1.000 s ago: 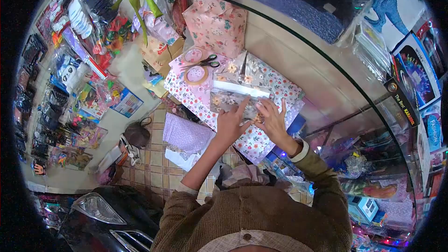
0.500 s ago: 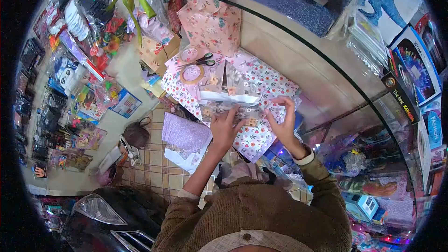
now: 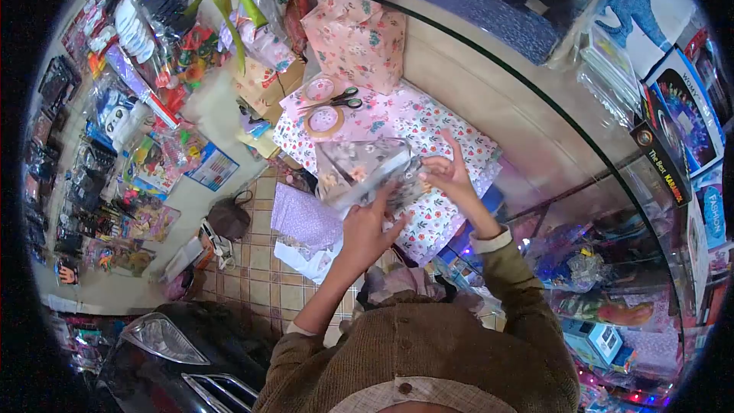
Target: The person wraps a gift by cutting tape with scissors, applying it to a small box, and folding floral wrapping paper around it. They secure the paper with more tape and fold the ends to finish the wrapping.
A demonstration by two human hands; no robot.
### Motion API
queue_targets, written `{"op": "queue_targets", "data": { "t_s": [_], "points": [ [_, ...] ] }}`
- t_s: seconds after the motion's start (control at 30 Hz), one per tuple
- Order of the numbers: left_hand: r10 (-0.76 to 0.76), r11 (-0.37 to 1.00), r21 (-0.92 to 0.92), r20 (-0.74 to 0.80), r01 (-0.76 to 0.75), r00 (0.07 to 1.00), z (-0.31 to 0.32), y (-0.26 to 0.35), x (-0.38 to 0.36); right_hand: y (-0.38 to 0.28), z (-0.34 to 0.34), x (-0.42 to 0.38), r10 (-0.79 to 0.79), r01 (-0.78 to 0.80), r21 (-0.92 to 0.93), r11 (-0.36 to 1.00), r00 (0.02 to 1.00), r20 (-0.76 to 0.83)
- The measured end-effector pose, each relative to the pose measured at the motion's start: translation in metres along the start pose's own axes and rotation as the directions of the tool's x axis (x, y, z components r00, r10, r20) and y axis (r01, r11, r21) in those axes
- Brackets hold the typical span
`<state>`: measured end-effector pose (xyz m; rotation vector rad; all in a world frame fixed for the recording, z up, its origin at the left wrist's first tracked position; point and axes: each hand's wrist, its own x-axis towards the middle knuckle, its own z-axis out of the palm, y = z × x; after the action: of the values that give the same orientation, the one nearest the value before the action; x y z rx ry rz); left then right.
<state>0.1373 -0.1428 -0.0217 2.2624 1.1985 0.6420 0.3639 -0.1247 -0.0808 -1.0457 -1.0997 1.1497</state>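
Note:
A clear plastic-covered packet with a flower pattern (image 3: 344,164) lies tilted on white floral paper (image 3: 451,126). My left hand (image 3: 371,228) rests on its lower edge, fingers apart. My right hand (image 3: 453,177) pinches the packet's right end between thumb and forefinger, with the other fingers raised. Scissors with dark handles (image 3: 348,98) lie just beyond the packet, between a pink tape roll (image 3: 319,89) and a tan tape roll (image 3: 323,121).
A pink floral bag (image 3: 355,38) stands behind the paper. Lilac dotted paper (image 3: 306,218) is at the near left. A curved glass edge (image 3: 527,80) arcs across the right. Packaged goods hang at left; a black motorbike (image 3: 164,344) stands below them.
The packet has turned, its right end rising. My right hand has moved in and taken hold of that end. The whole view has shifted slightly.

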Motion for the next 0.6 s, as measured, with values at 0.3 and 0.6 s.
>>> {"op": "queue_targets", "data": {
  "t_s": [0.3,0.6],
  "points": [
    [0.311,0.835,-0.376,-0.278,-0.401,0.909,-0.111,-0.018,0.002,-0.063,-0.011,0.082,0.217,-0.129,-0.181,0.975,0.717,0.663],
    [0.063,0.917,-0.379,-0.172,-0.125,0.983,-0.053,-0.095,0.038,-0.058,0.034,0.191,0.659,0.012,-0.669,0.744,0.155,0.736]
  ]
}}
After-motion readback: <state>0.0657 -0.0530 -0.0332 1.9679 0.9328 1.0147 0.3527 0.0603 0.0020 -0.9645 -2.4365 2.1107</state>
